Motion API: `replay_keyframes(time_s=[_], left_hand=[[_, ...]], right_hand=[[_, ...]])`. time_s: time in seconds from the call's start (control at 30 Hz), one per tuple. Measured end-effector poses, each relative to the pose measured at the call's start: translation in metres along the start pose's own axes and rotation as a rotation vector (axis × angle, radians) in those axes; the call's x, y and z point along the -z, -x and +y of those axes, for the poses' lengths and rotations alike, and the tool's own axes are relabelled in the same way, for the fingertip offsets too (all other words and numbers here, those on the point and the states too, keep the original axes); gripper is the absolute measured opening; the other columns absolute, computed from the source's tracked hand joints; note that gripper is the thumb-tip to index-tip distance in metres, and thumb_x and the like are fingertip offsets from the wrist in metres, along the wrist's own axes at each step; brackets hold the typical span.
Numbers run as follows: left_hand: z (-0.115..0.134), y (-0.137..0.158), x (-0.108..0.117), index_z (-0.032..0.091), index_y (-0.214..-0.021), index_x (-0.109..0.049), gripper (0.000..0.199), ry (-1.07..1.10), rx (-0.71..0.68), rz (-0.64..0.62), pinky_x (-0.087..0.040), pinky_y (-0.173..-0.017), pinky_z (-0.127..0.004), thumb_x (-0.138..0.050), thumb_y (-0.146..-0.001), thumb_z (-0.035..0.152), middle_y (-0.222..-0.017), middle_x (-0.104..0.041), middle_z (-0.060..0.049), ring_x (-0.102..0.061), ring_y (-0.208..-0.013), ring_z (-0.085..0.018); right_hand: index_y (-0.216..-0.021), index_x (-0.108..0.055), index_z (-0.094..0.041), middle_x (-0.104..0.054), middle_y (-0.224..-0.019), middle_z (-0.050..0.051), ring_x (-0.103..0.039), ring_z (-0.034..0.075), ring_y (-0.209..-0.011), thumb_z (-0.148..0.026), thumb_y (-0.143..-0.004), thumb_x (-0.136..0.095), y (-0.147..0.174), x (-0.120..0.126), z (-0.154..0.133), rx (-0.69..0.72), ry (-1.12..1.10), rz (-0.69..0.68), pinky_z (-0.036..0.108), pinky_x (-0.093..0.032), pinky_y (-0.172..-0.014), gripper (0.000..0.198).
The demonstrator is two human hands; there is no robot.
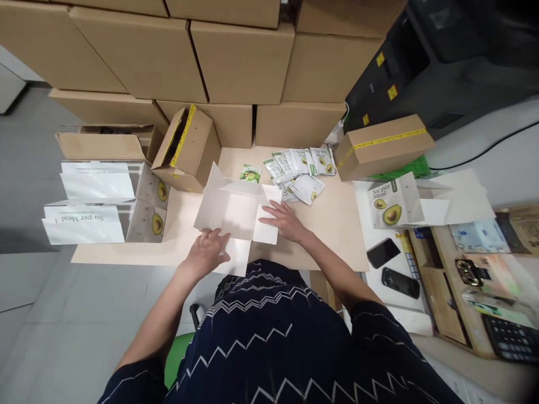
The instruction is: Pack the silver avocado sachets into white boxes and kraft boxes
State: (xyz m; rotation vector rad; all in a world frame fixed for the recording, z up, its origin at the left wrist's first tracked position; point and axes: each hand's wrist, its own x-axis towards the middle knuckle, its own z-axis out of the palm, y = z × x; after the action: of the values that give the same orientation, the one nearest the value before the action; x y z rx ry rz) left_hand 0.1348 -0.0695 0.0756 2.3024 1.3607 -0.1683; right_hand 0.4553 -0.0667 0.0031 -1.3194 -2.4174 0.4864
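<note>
Box (241,216): white, plain inside, standing open on the counter (341,233) in front of the person, its flaps spread outward; the inside shows bare white board.
Left hand (207,252): at the box's near left corner, fingertips touching the edge, thumb held apart over the near flap (238,261); grip open.
Right hand (287,221): on the box's right flap (269,196), fingers spread across the board; grip open, nothing clasped.
Packets (314,188): a loose, overlapping pile beyond the box to the right, most showing "Su per Meal" lettering or an avocado print.
Green piece (250,174): lying just beyond the box's far edge; card or sachet, I cannot tell.
Printed boxes (147,221): two, side by side, well left of the box, white flaps up, avocados on the ends facing it.
Taped cartons: one (197,143) beyond the box to the left, tilted, with a dark gap along its yellow tape; another (385,148) beyond it to the right, past the packets.
Display box (393,205): well right of the box, lettered "Su per Meal", its long flap stretched out.
Phones (383,253): two dark ones, right of the box and nearer the person.
Stacked cartons (242,62): a brown wall behind the box.
</note>
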Motion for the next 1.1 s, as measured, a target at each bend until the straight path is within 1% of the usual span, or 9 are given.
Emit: replay_keyframes(time_s=[0.17,0.27,0.37,0.43,0.53,0.63,0.73,0.93,1.1], left_hand=[[-0.002,-0.017,-0.034,0.026,-0.121,-0.066,0.033,-0.223,0.006,0.046,-0.041,-0.102,-0.058,-0.068,-0.088,0.028,-0.119,-0.068,-0.014,-0.051,-0.127,-0.037],[-0.009,-0.028,-0.039,0.023,-0.103,-0.072,0.021,-0.212,-0.032,0.055,-0.047,-0.086,-0.048,-0.058,-0.095,0.036,-0.104,-0.070,-0.013,-0.056,-0.114,-0.035],[-0.015,-0.036,-0.042,0.022,-0.096,-0.073,0.025,-0.206,-0.094,0.089,-0.045,-0.077,-0.039,-0.054,-0.097,0.037,-0.093,-0.069,-0.012,-0.058,-0.103,-0.033],[-0.017,-0.040,-0.046,0.021,-0.092,-0.073,0.024,-0.200,-0.126,0.132,-0.044,-0.076,-0.038,-0.055,-0.097,0.036,-0.088,-0.068,-0.011,-0.059,-0.097,-0.031],[-0.017,-0.044,-0.053,0.020,-0.089,-0.073,0.023,-0.182,-0.145,0.198,-0.044,-0.077,-0.037,-0.057,-0.096,0.035,-0.085,-0.067,-0.011,-0.059,-0.094,-0.030],[-0.016,-0.044,-0.059,0.020,-0.087,-0.072,0.021,-0.149,-0.157,0.242,-0.045,-0.080,-0.038,-0.058,-0.095,0.033,-0.083,-0.066,-0.010,-0.059,-0.093,-0.028],[-0.015,-0.043,-0.061,0.020,-0.087,-0.072,0.018,-0.115,-0.162,0.270,-0.047,-0.084,-0.039,-0.059,-0.094,0.031,-0.082,-0.067,-0.010,-0.059,-0.094,-0.028],[-0.014,-0.042,-0.065,0.021,-0.089,-0.074,0.016,-0.050,-0.173,0.353,-0.049,-0.096,-0.047,-0.061,-0.092,0.028,-0.109,-0.069,-0.014,-0.055,-0.115,-0.033],[-0.014,-0.041,-0.066,0.019,-0.083,-0.075,0.014,-0.052,-0.151,0.397,-0.045,-0.108,-0.054,-0.065,-0.089,0.029,-0.132,-0.056,-0.017,-0.041,-0.135,-0.039]], right_hand=[[-0.127,-0.070,-0.028,-0.053,-0.150,0.008,-0.037,0.030,-0.148,-0.010,-0.091,-0.056,0.007,-0.010,-0.005,-0.055,-0.150,0.073,0.058,-0.033,-0.117,0.043],[-0.111,-0.076,-0.025,-0.068,-0.131,0.007,-0.058,0.024,-0.130,-0.015,-0.092,-0.048,0.007,-0.001,0.006,-0.215,-0.343,0.395,0.046,-0.045,-0.111,0.035],[-0.121,-0.069,-0.020,-0.068,-0.126,0.011,-0.062,0.023,-0.120,-0.020,-0.093,-0.041,-0.001,0.012,0.040,-0.565,-0.341,0.646,0.042,-0.049,-0.105,0.040],[-0.135,-0.060,-0.016,-0.059,-0.139,0.015,-0.054,0.026,-0.131,-0.023,-0.090,-0.048,-0.007,0.017,0.072,-0.826,-0.197,0.494,0.044,-0.044,-0.110,0.048],[-0.157,-0.033,-0.016,-0.023,-0.165,0.017,-0.024,0.035,-0.151,-0.024,-0.081,-0.066,-0.011,0.011,0.118,-1.122,0.040,0.040,0.052,-0.027,-0.120,0.083],[-0.162,-0.017,-0.019,-0.008,-0.170,0.014,-0.014,0.037,-0.153,-0.019,-0.085,-0.063,-0.004,-0.007,0.143,-1.179,0.118,-0.185,0.052,-0.024,-0.120,0.089],[-0.162,-0.023,-0.015,-0.016,-0.169,0.014,-0.020,0.035,-0.152,-0.010,-0.093,-0.041,0.006,-0.024,0.147,-1.122,0.148,-0.178,0.046,-0.029,-0.119,0.071],[-0.141,-0.055,-0.007,-0.051,-0.149,0.019,-0.045,0.028,-0.138,-0.009,-0.094,-0.032,0.021,-0.028,0.134,-1.033,0.014,0.086,0.041,-0.031,-0.119,0.053],[-0.124,-0.063,-0.017,-0.072,-0.114,0.009,-0.067,0.022,-0.104,-0.038,-0.093,-0.047,0.027,0.004,0.103,-0.996,-0.664,0.715,0.044,-0.056,-0.095,0.041]])
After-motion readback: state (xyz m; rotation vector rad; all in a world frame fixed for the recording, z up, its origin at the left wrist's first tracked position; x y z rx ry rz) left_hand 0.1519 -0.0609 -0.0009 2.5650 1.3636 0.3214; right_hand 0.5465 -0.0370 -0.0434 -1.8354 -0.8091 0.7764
